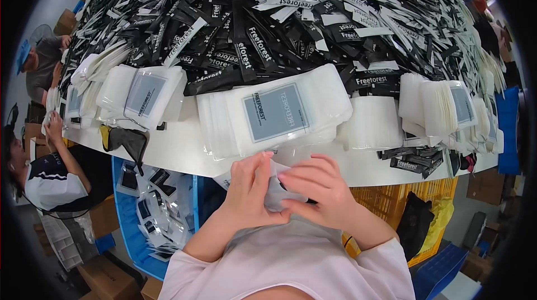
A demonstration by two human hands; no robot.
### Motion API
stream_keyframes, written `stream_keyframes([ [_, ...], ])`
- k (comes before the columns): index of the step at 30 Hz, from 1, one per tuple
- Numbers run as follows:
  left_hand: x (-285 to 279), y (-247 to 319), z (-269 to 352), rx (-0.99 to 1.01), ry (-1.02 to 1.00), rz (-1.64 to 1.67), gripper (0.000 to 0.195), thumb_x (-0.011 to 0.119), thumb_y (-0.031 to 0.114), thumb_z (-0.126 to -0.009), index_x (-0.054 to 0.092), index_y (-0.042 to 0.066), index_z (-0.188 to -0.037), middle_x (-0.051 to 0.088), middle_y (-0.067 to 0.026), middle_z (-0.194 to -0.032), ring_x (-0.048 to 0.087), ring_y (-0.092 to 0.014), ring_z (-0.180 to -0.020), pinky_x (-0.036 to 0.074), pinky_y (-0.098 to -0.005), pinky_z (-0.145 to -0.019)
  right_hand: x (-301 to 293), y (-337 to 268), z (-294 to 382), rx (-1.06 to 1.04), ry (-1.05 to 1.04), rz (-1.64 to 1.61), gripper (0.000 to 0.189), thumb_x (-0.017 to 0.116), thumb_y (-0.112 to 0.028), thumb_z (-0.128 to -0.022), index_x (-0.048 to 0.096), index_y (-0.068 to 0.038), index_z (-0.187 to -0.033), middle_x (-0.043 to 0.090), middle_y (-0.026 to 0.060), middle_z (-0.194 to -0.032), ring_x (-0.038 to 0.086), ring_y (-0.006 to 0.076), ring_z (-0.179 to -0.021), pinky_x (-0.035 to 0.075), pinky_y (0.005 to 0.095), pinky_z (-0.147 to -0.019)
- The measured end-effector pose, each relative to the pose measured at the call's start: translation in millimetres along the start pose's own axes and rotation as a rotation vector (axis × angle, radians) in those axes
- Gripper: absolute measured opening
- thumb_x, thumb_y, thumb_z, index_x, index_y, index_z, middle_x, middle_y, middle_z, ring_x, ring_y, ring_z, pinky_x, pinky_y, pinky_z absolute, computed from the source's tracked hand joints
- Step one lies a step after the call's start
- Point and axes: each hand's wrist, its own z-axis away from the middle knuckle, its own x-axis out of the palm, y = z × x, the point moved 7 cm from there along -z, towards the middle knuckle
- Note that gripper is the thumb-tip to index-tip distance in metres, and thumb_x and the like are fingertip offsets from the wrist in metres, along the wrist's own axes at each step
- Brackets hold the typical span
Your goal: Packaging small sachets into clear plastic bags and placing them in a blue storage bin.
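Between my two hands, at the table's near edge, is a translucent plastic pouch [275, 193]. My left hand [251, 193] grips its left side with thumb and fingers. My right hand [321, 186] is at its right side, fingers curled over the pouch, with something small and black partly hidden under them. Just beyond lies a fanned stack of clear and white pouches [275, 111] with grey printed panels. Behind it spreads a large heap of black and white printed stick sachets [260, 44]. A bound stack of similar pouches [140, 94] lies to the left.
More pouch stacks [373, 121] stand on the right of the white table [188, 157]. A blue bin [121, 216] of filled pouches is at lower left, a yellow crate [377, 199] at lower right. Two people work at the left, beside cardboard boxes [109, 277].
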Motion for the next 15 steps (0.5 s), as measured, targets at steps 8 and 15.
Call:
stream_keyframes([
  [8,2,8,-2,0.025,-0.069,-0.028,0.102,0.075,0.029,-0.045,0.027,-0.006,-0.129,0.042,-0.017,-0.116,0.045,-0.029,-0.097,0.035,-0.038,-0.074,11,3,8,-0.061,-0.191,0.068,0.025,0.072,-0.016,-0.066,0.063,-0.006,-0.087,0.059,0.0029,-0.086,0.053,0.0212,-0.09,0.035,0.044,-0.092],
  [15,-8,-7,-8,-0.142,-0.14,0.349,0.094,0.077,0.016,-0.063,0.02,-0.001,-0.136,0.05,-0.0175,-0.111,0.052,-0.033,-0.095,0.044,-0.0358,-0.079,-3,10,-1,-0.058,-0.173,0.106,0.019,0.068,-0.014,-0.071,0.063,-0.009,-0.088,0.059,0.0018,-0.084,0.053,0.0214,-0.089,0.036,0.0444,-0.09],
])
